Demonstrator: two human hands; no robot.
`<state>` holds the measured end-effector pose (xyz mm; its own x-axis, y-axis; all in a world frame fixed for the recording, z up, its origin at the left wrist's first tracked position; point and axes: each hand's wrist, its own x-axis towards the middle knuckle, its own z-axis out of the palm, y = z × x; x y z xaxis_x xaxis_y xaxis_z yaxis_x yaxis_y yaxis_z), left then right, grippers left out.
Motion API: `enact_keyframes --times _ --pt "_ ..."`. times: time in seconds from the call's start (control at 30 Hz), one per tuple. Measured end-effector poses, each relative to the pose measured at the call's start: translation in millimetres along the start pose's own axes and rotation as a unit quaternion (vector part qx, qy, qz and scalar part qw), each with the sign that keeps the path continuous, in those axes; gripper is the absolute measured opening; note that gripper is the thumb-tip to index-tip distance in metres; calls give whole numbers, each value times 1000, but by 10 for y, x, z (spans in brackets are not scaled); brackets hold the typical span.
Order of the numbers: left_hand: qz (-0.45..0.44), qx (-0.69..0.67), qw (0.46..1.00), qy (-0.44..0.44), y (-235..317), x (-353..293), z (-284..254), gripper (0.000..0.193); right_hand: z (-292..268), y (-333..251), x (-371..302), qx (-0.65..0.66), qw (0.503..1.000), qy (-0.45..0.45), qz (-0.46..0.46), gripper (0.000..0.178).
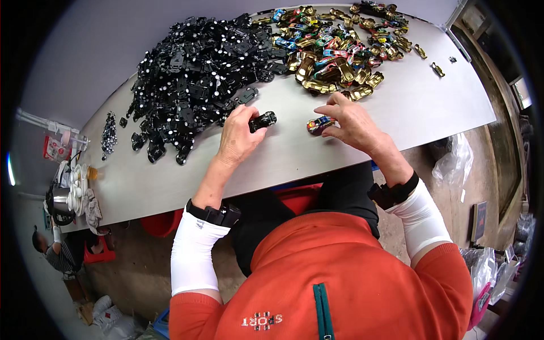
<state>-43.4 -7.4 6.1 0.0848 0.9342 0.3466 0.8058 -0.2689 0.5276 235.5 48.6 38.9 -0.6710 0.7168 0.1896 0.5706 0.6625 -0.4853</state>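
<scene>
Between the thumb and fingers of my left hand (237,136) is a black toy car chassis (263,121) with small wheels, held just above the table (283,158). My right hand (358,128) pinches a multicoloured toy car body (318,125) by its right end, thumb below and fingers above. The two pieces are apart, facing each other across a short gap. A big heap of black chassis (195,76) rises beyond my left hand. Gold and bright-coloured car bodies (340,54) are piled beyond my right hand.
A small cluster of silvery parts (109,136) lies left of the black heap. Single gold car bodies (437,69) lie at the far right. Bowls (78,190) and a cloth (92,208) stand at the table's left end, with another person (59,255) beyond. A plastic bag (455,158) hangs at right.
</scene>
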Motion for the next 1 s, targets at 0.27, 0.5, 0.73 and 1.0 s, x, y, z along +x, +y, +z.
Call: enact_keyframes --times 0.27,0.5,0.73,1.0 --pt "-79 -207 975 -5 87 -267 -22 32 97 -97 149 211 976 -10 45 30" --pt "-72 -357 931 29 457 -379 -60 31 359 -442 203 591 779 -128 165 30" --pt "-133 -696 698 105 549 -528 37 29 435 -626 162 652 734 -119 148 32" --pt "-130 -691 692 164 550 -462 96 30 458 -745 165 571 807 -30 149 32"
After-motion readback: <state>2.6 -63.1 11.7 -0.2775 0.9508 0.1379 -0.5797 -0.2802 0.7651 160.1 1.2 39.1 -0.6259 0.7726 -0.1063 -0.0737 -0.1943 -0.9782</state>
